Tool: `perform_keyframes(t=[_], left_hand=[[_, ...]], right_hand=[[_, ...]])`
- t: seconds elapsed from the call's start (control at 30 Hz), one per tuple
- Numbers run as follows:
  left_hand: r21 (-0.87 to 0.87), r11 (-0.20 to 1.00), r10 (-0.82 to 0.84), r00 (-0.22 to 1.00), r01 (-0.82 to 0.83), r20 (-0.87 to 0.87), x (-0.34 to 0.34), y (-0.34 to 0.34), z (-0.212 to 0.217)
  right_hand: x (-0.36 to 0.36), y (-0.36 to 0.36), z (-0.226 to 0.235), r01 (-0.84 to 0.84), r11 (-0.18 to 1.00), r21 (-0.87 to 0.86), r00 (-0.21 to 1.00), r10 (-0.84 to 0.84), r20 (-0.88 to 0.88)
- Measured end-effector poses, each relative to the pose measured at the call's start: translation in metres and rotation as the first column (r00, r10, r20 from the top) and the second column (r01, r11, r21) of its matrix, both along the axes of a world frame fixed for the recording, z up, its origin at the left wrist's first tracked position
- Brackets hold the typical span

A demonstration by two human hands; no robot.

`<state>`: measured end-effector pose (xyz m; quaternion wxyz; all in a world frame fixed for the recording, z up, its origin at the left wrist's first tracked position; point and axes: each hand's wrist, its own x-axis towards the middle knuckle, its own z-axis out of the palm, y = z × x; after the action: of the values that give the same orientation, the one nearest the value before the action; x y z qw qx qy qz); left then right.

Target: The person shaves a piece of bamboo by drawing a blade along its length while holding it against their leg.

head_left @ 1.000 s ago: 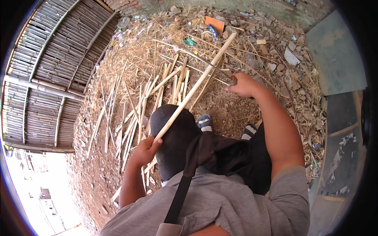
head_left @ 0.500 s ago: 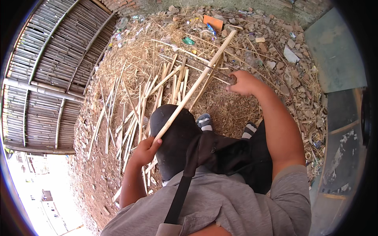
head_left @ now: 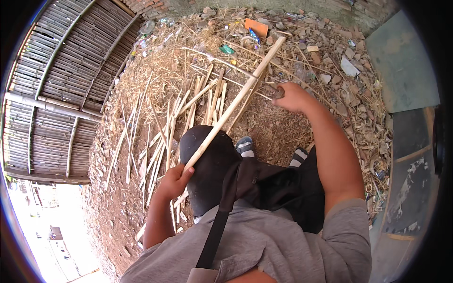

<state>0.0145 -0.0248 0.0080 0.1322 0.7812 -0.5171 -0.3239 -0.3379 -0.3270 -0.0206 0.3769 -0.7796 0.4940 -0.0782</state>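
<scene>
A long pale bamboo strip (head_left: pixel 234 104) slants across my left thigh and up to the far right. My left hand (head_left: pixel 175 181) is closed round its near end beside the knee. Over the ground on the right, my right hand (head_left: pixel 293 98) grips the dark handle of a long, thin blade, a knife (head_left: pixel 270 85) by its look. The blade points left and meets the strip in its upper part; whether it cuts into the wood is too small to tell. Several split strips (head_left: pixel 165 134) lie in a loose pile left of and beyond my knee.
Dry straw (head_left: pixel 155 66) and stone rubble (head_left: pixel 330 89) cover the ground, with an orange board (head_left: pixel 256 28) and green plastic scrap (head_left: pixel 226 49) far off. A bamboo-slat panel (head_left: pixel 61 70) stands left, grey sheets (head_left: pixel 401 61) right. My sandalled foot (head_left: pixel 245 147) is below the strip.
My right hand has shifted slightly upward and the blade has turned, now looking thinner against the strip. The left hand and the strip have barely moved.
</scene>
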Motion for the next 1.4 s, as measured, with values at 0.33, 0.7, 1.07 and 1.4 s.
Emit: perform_keyframes(t=[0.33, 0.7, 1.07, 1.4], left_hand=[[0.018, 1.0, 0.009, 1.0, -0.009, -0.017, 0.003, 0.002, -0.002], [0.029, 1.0, -0.006, 0.998, 0.008, -0.059, 0.008, 0.0, -0.004], [-0.045, 0.999, -0.006, 0.999, 0.008, 0.039, -0.002, 0.003, -0.008], [-0.033, 0.999, 0.0, 0.999, 0.001, 0.051, 0.0, 0.005, -0.008]], right_hand=[[0.037, 0.04, 0.012, -0.405, 0.903, -0.143, 0.913, 0.392, -0.111], [0.02, 0.024, 0.008, -0.154, 0.985, -0.08, 0.988, 0.151, -0.045], [-0.003, -0.003, -0.001, 0.063, 0.991, -0.117, 0.997, -0.057, 0.05], [0.037, 0.043, 0.023, -0.376, 0.914, -0.15, 0.92, 0.349, -0.179]])
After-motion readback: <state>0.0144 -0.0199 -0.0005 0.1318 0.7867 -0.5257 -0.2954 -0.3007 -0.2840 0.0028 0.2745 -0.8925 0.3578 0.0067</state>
